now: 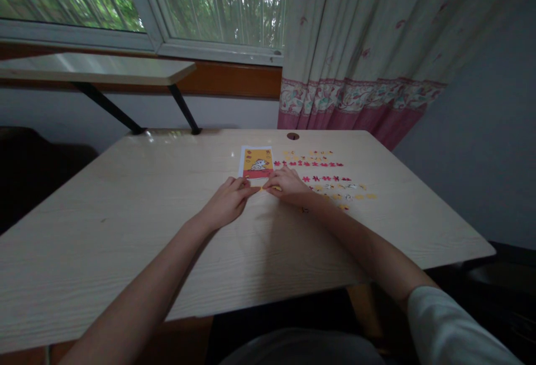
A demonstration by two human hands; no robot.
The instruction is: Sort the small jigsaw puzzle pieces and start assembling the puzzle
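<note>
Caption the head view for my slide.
Left hand and right hand at a small yellow piece, below a picture sheet, beside rows of red and yellow puzzle pieces on a pale table.

On one counter (125, 242) there are two hands, the left hand (228, 200) and the right hand (288, 185), and one picture card (256, 164). The puzzle pieces (371, 196) are many and too small for exact counting; the red pieces (306, 179) make two rows, with about five visible in the nearer one. There are also one shelf (96, 68) with two black legs (184, 107), one curtain (355, 35) and two window panes (221, 2).
</note>
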